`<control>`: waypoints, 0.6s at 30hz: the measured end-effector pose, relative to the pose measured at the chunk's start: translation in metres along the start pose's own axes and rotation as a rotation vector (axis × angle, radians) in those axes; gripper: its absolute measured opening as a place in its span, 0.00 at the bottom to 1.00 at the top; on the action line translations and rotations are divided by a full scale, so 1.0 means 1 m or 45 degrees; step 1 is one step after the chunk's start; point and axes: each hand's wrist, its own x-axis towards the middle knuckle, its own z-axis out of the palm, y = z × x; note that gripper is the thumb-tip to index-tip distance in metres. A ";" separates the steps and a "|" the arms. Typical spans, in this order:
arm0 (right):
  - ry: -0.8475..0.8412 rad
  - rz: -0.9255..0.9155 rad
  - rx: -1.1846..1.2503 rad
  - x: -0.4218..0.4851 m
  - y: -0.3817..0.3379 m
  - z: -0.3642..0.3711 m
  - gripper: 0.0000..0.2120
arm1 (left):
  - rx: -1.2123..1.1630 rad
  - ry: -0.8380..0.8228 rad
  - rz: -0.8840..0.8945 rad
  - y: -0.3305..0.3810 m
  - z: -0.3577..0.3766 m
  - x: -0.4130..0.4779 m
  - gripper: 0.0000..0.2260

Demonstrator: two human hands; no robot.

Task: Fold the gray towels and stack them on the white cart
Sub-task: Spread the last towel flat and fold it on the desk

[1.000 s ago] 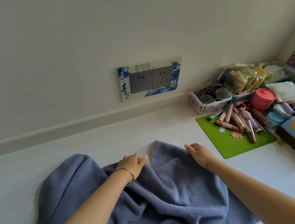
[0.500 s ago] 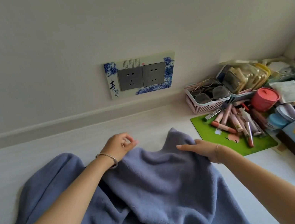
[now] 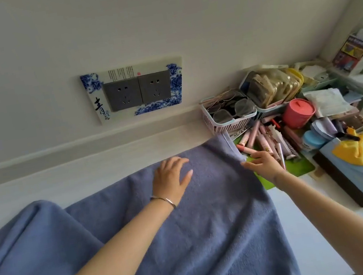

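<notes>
White countertop (image 3: 63,181) is bearing the blue-gray terry towel (image 3: 191,231), sprawling from centre toward seven o'clock; the left hand (image 3: 170,177) is pressing flat on it, fingers spread, while the right hand (image 3: 264,165) is meeting its two-o'clock hem, pinching or merely touching I cannot tell. Tugging there is probably risking dragging pink cosmetic tubes (image 3: 265,140) off the green mat (image 3: 301,169) at three o'clock.

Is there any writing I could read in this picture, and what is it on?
"青": large brush character on the blue-and-white socket surround, lower left.
Small characters beside it: too blurred to read.
Columns of fine print along the surround's top edge: too small to read.
Colourful box on the shelf at right: print blurred, unreadable.
Cosmetic tubes: lettering too small to read.
</notes>
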 end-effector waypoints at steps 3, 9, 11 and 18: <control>0.131 0.119 -0.024 -0.013 0.020 0.002 0.23 | 0.259 -0.510 -0.071 0.009 0.042 -0.036 0.38; -0.282 0.306 -0.339 -0.060 0.034 -0.003 0.29 | 0.403 -0.457 -0.114 0.000 0.063 -0.059 0.29; -0.431 0.385 -0.223 -0.075 0.042 -0.007 0.42 | 0.399 -0.425 -0.099 0.002 0.063 -0.058 0.30; -0.387 0.277 -0.055 -0.122 0.059 -0.034 0.23 | 0.382 -0.334 -0.047 0.002 0.066 -0.061 0.37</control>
